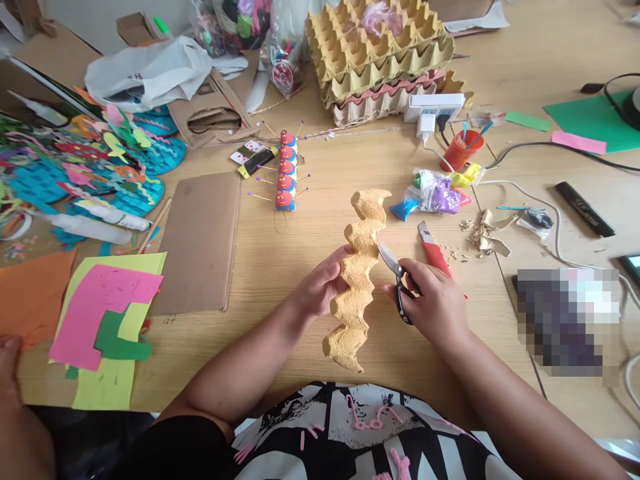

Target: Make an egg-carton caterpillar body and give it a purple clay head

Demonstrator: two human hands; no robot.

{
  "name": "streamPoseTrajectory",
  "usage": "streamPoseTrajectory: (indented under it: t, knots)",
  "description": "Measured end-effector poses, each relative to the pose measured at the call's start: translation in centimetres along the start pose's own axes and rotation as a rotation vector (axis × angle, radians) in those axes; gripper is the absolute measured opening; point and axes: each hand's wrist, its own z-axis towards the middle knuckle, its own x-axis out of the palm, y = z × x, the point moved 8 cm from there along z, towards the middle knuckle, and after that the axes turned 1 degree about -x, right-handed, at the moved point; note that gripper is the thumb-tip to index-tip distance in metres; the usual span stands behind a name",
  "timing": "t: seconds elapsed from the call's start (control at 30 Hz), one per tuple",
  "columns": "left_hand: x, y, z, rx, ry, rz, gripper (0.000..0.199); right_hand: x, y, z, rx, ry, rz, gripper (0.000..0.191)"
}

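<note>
My left hand (325,283) grips a yellow egg-carton strip (353,293) from its left side, near the middle. The strip is held lengthwise above the table, with several cups in a row. My right hand (436,303) holds black-handled scissors (390,259), fingers in the loops. The scissor blades point up and left and meet the strip's right edge near its second cup; whether they are parted is hard to tell. Beyond, a painted carton strip (286,177) in blue and red with faces and pins lies on the table.
A red cutter (435,257) lies right of the strip, near clay bags (440,193) and wood scraps (493,240). Egg trays (380,60) are stacked behind. Cardboard (197,240) and coloured paper (83,313) lie left. Another person's hand (10,363) rests at the left edge.
</note>
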Motion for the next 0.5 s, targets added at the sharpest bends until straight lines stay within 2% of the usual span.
streamPoseTrajectory:
  t: [0.27,0.5]
  knots:
    - [0.30,-0.02,0.09,-0.008,0.004,0.012,0.070,0.41,-0.77,0.10,0.085,0.083,0.008,0.038]
    - [1.16,-0.55,0.06,0.028,0.015,0.049,0.066,0.32,-0.59,0.19,0.075,0.071,0.014,0.037]
